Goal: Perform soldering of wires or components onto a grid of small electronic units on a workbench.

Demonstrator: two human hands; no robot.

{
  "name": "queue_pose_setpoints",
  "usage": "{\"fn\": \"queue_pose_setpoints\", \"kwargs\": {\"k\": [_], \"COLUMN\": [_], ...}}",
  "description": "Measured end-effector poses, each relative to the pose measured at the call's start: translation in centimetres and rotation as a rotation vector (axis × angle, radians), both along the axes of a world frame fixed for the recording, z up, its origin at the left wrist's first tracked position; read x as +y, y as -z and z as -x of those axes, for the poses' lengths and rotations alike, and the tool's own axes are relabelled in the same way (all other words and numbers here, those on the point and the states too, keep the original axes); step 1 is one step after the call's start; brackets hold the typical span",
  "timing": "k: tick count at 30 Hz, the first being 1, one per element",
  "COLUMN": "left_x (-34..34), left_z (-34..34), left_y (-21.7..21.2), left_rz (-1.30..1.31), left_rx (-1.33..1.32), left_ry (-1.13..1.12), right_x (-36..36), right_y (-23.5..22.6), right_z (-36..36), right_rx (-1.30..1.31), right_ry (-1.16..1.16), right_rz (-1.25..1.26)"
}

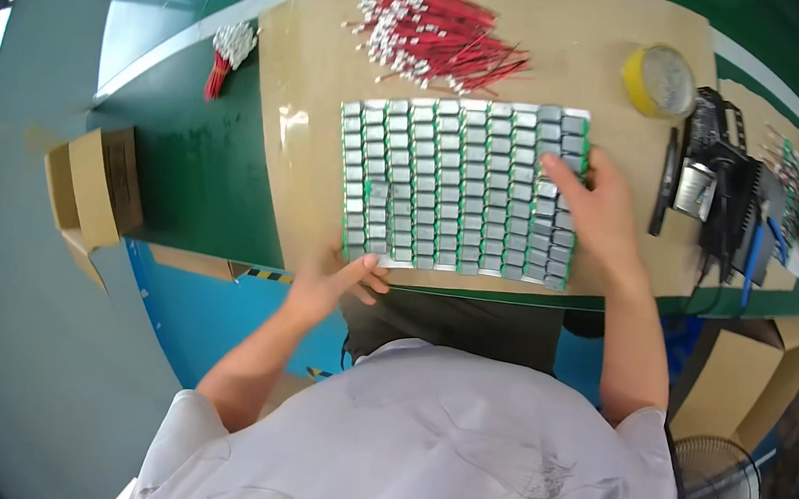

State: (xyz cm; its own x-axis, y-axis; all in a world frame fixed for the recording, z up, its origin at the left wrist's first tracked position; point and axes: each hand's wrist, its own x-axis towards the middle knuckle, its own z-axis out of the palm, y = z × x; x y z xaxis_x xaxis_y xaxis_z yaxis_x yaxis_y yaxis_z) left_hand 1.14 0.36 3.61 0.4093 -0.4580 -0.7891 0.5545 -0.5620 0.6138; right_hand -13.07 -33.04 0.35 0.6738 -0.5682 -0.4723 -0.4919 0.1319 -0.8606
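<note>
A flat white panel packed with rows of grey, green-edged rectangular modules [458, 187] lies on the brown paper [309, 187] covering the green surface [192, 157]. From here it looks fairly light, probably prone to flexing, its small pieces perhaps easily knocked loose; opposite edges seem the safest hold. The right hand [604, 216] spreads its thumb over the right edge; the left hand's [321, 290] fingers sit parted at the near left corner. Whether either pinches, I can't tell.
</note>
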Motion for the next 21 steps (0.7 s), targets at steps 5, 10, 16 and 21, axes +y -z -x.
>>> {"fn": "queue_pose_setpoints", "kwargs": {"k": [5, 10, 16, 21], "left_x": [1.0, 3.3, 4.4, 4.5], "left_z": [1.5, 5.2, 5.9, 5.0], "left_y": [-0.1, 0.7, 2.4, 4.3], "left_rz": [-0.162, -0.23, -0.153, -0.008], "left_rx": [-0.289, -0.717, -1.2, -1.411], "left_ry": [0.141, 0.147, 0.071, 0.137], "right_x": [-0.4, -1.1, -0.6, 1.4], "right_y": [-0.7, 1.2, 1.1, -0.4], "right_z": [1.5, 1.8, 1.0, 1.2], "right_rx": [-0.074, -0.106, 0.031, 0.01], "right_ry": [-0.147, -0.236, -0.21, -0.169], "right_rz": [0.317, 0.553, 0.783, 0.997]}}
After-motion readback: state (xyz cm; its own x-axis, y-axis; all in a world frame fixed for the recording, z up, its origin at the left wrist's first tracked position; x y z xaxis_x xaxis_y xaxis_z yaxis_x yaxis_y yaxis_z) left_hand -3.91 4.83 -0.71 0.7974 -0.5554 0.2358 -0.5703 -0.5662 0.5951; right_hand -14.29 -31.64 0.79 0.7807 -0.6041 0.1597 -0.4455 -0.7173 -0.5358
